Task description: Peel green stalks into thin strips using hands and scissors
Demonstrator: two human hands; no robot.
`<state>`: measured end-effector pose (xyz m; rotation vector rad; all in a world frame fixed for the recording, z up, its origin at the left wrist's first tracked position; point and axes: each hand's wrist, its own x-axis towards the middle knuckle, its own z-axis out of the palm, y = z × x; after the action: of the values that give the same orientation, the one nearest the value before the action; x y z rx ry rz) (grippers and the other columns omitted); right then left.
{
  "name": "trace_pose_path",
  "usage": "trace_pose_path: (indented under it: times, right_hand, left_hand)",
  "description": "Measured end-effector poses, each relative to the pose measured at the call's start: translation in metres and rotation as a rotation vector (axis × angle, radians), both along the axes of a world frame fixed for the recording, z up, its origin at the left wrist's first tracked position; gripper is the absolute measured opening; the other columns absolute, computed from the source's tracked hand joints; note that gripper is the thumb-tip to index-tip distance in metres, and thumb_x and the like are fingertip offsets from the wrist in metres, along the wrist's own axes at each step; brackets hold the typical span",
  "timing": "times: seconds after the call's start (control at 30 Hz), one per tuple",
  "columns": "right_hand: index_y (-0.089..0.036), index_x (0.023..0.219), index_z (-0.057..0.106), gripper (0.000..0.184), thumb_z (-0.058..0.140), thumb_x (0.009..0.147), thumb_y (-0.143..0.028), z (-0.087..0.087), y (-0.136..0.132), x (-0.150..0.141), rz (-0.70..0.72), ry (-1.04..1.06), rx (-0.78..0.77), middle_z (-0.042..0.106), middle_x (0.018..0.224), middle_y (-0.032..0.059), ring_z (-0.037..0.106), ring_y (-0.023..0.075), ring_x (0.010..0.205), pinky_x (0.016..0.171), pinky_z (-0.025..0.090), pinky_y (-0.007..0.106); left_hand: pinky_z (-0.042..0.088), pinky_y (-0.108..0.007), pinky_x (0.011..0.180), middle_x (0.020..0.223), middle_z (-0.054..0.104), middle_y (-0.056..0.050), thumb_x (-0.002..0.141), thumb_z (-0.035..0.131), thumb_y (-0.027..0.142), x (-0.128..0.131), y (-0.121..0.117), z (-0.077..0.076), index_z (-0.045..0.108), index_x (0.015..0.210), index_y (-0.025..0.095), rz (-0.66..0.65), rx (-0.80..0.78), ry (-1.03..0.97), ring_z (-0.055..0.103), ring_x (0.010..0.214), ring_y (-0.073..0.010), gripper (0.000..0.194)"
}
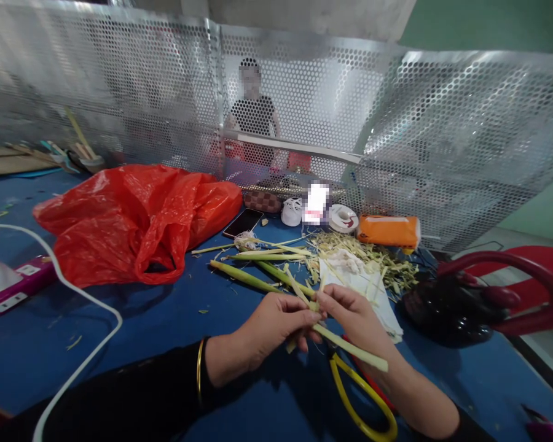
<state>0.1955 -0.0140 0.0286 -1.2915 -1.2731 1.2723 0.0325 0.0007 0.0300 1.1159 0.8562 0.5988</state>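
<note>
Pale green strips of plant stalk [350, 348] cross one another between my hands, one reaching to the lower right. My left hand [276, 325], with a gold bangle at the wrist, pinches them between thumb and fingers. At the crossing my right hand [350, 310] is closed on the strips too, its fingertips almost touching the left ones. Under the right forearm lie scissors [366, 399] with yellow and red handles, their blades mostly hidden. Just beyond my hands, several longer green stalks [244, 276] rest on the blue table [156, 331].
A red plastic bag [133, 215] sits on the left, with a white cable [74, 282] and purple power strip [23, 285] nearby. Plant scraps [373, 255], white tissue [350, 270], a phone [243, 222], an orange pack [389, 231] and a dark kettle [461, 307] stand beyond. A perforated screen [304, 92] closes the back; a person is behind it.
</note>
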Motion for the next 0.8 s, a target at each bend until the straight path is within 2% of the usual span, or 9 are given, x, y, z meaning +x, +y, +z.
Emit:
trace_pose_path:
  times: [0.07,0.2,0.27,0.63,0.73,0.8]
  right_hand:
    - [-0.018,0.061,0.054,0.035,0.068,0.076,-0.046,-0.002,-0.003,-0.003,-0.003,0.046,-0.010,0.053,0.055,-0.0038,0.049,0.0113,0.048,0.049,0.036,0.025]
    - [-0.018,0.055,0.055,0.033,0.070,0.075,-0.040,-0.004,-0.004,-0.003,-0.170,0.033,0.091,0.051,0.055,-0.0040,0.044,0.0106,0.054,0.054,0.036,0.024]
    - [-0.018,0.054,0.056,0.032,0.071,0.074,-0.039,-0.004,-0.003,-0.002,-0.210,0.039,0.119,0.051,0.055,-0.0039,0.044,0.0111,0.056,0.057,0.037,0.025]
    - [-0.018,0.053,0.058,0.032,0.071,0.073,-0.041,-0.010,0.003,-0.002,-0.213,0.022,0.125,0.055,0.056,-0.0018,0.048,0.0131,0.058,0.060,0.039,0.026]
    - [-0.018,0.069,0.065,0.026,0.069,0.075,-0.043,-0.008,0.008,0.004,-0.265,0.016,0.129,0.062,0.069,0.0018,0.055,0.0173,0.068,0.067,0.043,0.030]
    - [-0.019,0.086,0.066,0.024,0.067,0.077,-0.041,-0.003,0.008,0.010,-0.455,0.014,0.237,0.065,0.080,0.0035,0.058,0.0197,0.077,0.072,0.045,0.032]
  left_hand:
    - [0.032,-0.019,0.045,0.056,0.064,-0.001,0.071,0.068,0.043,0.000,-0.001,0.001,0.066,0.063,0.013,-0.037,0.014,0.001,0.048,0.041,-0.0058,0.031]
    - [0.034,-0.019,0.046,0.061,0.067,-0.003,0.071,0.068,0.040,-0.001,-0.001,0.000,0.067,0.063,0.012,-0.064,0.022,0.002,0.051,0.043,-0.0061,0.029]
    - [0.036,-0.019,0.047,0.063,0.068,-0.004,0.071,0.069,0.040,-0.001,0.000,-0.001,0.066,0.064,0.012,-0.071,0.006,-0.006,0.052,0.044,-0.0067,0.029]
    - [0.047,-0.023,0.052,0.061,0.068,-0.004,0.065,0.074,0.040,-0.002,-0.001,-0.003,0.068,0.065,0.012,-0.107,-0.071,-0.066,0.058,0.049,-0.0108,0.029]
    - [0.048,-0.024,0.055,0.059,0.067,-0.004,0.065,0.075,0.040,-0.001,0.000,-0.001,0.068,0.063,0.012,-0.003,-0.076,-0.069,0.059,0.051,-0.0112,0.029]
    - [0.048,-0.023,0.058,0.060,0.067,-0.004,0.066,0.075,0.040,-0.001,0.002,0.000,0.067,0.061,0.012,0.121,-0.076,-0.084,0.058,0.053,-0.0108,0.030]
